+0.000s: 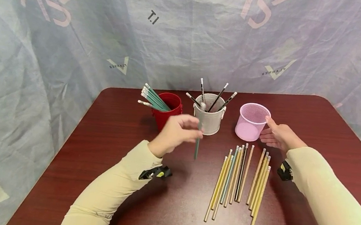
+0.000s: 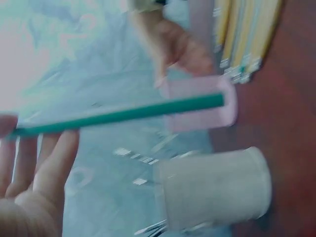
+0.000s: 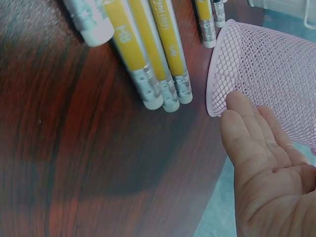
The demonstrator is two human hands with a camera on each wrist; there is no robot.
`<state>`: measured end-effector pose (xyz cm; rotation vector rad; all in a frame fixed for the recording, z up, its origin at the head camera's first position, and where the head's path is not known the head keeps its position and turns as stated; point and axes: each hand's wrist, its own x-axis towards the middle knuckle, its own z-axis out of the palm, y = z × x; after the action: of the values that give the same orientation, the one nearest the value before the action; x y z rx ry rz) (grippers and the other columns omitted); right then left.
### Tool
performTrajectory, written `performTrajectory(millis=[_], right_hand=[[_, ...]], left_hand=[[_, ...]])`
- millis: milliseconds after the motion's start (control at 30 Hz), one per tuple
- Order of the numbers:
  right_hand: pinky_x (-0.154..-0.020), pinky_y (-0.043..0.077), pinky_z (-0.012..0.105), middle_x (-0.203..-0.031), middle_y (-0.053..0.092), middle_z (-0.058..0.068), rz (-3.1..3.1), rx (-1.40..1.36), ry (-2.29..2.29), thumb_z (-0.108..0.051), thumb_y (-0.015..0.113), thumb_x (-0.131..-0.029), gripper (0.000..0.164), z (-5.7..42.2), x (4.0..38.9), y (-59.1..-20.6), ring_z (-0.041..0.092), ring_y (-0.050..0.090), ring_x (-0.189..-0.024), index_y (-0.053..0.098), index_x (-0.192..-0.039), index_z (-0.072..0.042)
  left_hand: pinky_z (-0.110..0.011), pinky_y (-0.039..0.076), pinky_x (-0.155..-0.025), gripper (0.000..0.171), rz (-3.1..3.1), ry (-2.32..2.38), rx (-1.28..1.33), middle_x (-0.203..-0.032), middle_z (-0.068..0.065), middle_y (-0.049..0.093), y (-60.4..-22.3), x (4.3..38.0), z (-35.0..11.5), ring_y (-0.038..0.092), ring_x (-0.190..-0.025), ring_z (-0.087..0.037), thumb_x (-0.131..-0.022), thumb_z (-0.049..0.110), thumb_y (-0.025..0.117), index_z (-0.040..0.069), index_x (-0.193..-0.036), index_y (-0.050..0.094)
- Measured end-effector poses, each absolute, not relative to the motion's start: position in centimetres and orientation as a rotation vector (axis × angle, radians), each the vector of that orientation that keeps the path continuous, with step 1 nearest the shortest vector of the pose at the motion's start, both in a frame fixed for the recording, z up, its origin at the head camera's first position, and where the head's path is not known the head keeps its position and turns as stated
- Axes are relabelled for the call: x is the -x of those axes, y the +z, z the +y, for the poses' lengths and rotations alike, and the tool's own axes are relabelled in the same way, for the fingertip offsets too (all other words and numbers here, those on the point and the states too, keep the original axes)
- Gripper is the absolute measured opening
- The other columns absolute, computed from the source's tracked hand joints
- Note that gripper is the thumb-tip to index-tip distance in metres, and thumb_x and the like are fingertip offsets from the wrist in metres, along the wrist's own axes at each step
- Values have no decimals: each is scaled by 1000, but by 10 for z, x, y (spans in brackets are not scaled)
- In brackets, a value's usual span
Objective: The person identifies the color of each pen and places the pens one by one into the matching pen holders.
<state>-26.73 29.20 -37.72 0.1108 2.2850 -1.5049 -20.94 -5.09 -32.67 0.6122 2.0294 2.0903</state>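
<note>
A green pencil hangs nearly upright from my left hand, pinched between thumb and fingers in front of the white bucket. In the left wrist view the pencil lies across the picture, slightly blurred. On the right, my right hand rests against the pink mesh cup, thumb by its rim and fingers straight along its side. The right wrist view shows those fingers flat beside the mesh. Several green pencils lean in the red bucket, left of the white one.
Several black pencils stand in the white bucket. On the dark red table lie yellow pencils and a mixed row of yellow, green and black pencils, erasers pointing away. A grey printed cloth hangs behind the table.
</note>
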Motion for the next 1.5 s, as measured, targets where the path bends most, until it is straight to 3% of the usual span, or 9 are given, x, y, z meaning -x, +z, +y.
performTrajectory(millis=[100,200,467,700,867,1067,1267,1400,1500], right_hand=[[-96,46,42,-133,42,39,2278,-103,-1505,-56,15,-98,91,292,268,-376,18,63,-97,27,-134,26],[-96,47,41,-131,44,39,2276,-98,-1501,-57,15,-98,91,293,268,-376,17,64,-96,27,-133,26],[-95,47,43,-125,52,36,2279,-99,-1480,-54,16,-99,88,295,267,-374,16,65,-94,28,-133,27],[-95,48,42,-128,48,38,2271,-97,-1489,-54,16,-99,89,294,268,-376,19,64,-97,27,-133,27],[-97,45,44,-132,43,40,2271,-84,-1474,-54,14,-99,89,294,270,-377,20,63,-99,26,-134,27],[-92,50,40,-123,53,37,2274,-97,-1501,-55,15,-98,90,295,271,-377,14,64,-91,27,-133,27],[-95,47,42,-127,49,38,2270,-92,-1492,-55,15,-99,90,294,271,-376,15,64,-92,26,-133,27],[-95,47,42,-125,51,38,2264,-96,-1501,-54,15,-99,89,293,270,-377,14,64,-92,26,-133,28],[-94,48,40,-124,52,37,2262,-100,-1516,-55,16,-98,90,292,269,-376,13,64,-90,26,-133,28]], left_hand=[[-34,58,-66,19,1943,2428,-619,-80,-10,69,-310,210,-62,67,-68,-11,-75,-23,61,-10,-89,63],[-28,57,-60,29,1930,2670,-555,-74,-3,65,-294,217,-70,66,-64,-11,-76,-24,60,4,-81,64],[-28,56,-57,19,2099,2878,-406,-76,-5,56,-253,257,-91,63,-62,-13,-81,-15,63,3,-84,60],[-24,55,-60,14,2574,2444,-65,-76,-3,58,-226,293,-105,62,-63,-13,-80,-6,68,5,-84,60],[-22,52,-62,6,2822,2086,-27,-74,-2,63,-220,303,-113,61,-63,-12,-78,-2,64,3,-82,64],[-23,53,-65,7,2751,1876,25,-65,5,61,-228,309,-125,61,-64,-9,-79,1,66,5,-76,62],[-30,55,-77,2,2750,1720,86,-78,-3,63,-243,314,-132,62,-66,-9,-82,1,66,2,-82,64],[-35,55,-80,7,2840,1500,86,-85,-7,63,-257,316,-131,64,-73,-16,-83,5,66,-1,-88,66],[-35,53,-75,8,2925,1304,60,-84,-9,64,-268,317,-127,62,-80,-24,-83,7,67,0,-86,66]])
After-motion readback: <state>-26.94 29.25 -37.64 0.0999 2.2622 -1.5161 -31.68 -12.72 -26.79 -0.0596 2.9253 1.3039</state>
